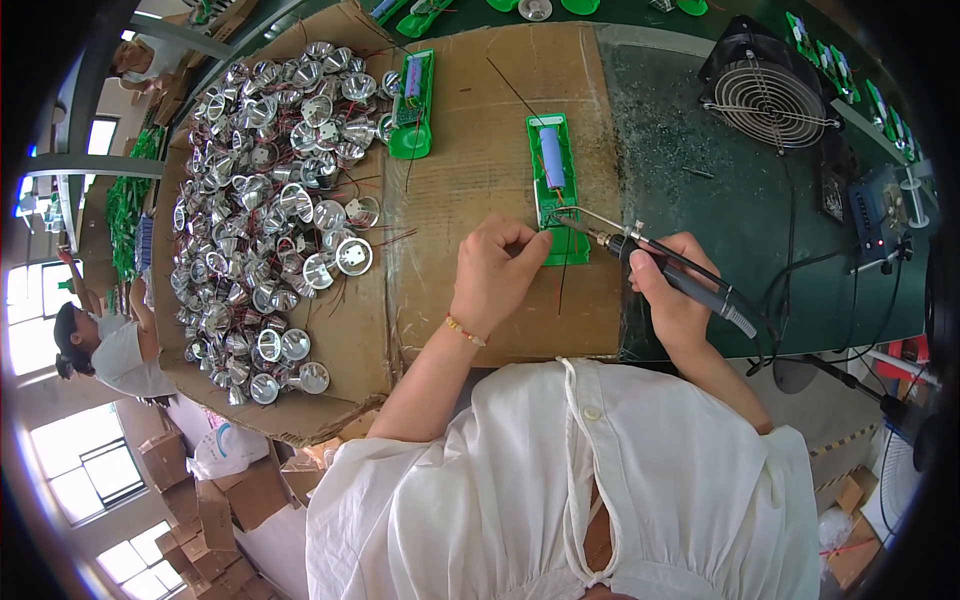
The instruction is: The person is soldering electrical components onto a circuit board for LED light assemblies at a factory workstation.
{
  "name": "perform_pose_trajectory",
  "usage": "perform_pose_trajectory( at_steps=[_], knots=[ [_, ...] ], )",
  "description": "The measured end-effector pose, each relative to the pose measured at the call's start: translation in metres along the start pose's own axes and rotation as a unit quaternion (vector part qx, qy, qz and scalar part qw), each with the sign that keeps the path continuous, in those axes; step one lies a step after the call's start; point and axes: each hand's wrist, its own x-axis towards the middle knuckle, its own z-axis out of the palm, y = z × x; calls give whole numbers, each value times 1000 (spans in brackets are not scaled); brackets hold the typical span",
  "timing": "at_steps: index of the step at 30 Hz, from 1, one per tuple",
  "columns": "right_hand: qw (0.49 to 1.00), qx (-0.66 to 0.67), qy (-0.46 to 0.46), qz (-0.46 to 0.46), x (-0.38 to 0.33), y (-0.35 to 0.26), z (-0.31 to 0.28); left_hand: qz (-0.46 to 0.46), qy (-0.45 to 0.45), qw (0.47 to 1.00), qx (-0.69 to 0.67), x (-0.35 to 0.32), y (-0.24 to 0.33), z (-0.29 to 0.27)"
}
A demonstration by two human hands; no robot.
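Note:
My right hand grips a soldering iron with a black handle and a thin metal feed tube by its tip. The tip is over a small circuit board in a green plastic housing, which lies on the cardboard. Inside the housing sits a purple cylindrical battery, and thin dark wires stick out at both ends. My left hand is pinched closed at the housing's left edge, close to the tip. What its fingertips hold is too small to make out.
A cardboard box full of silver reflector cups stands at left. A second green housing lies beside it. At right are a round-grilled fan, a blue soldering station and black cables. Another person is at far left.

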Motion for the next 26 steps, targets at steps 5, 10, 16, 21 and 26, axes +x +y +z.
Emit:
perform_pose_trajectory(
  at_steps=[5, 10, 16, 21, 26],
  knots=[
    [991, 112, 56, 49, -5, -6, 1, -33, -16, 999, -7, 0, 8, -2],
    [991, 106, 77, 19, -5, -13, -12, -58, -32, 998, -1, 1, 9, -4],
    [992, 101, 69, 34, -13, -9, -17, -48, -24, 998, 41, 1, 7, -2],
    [993, 91, 70, 38, -16, -11, -23, 29, 13, 990, -139, -14, 9, -15],
    [993, 94, 59, 48, -16, -10, -21, 337, -80, 911, 225, -13, 10, -20]
  ],
)
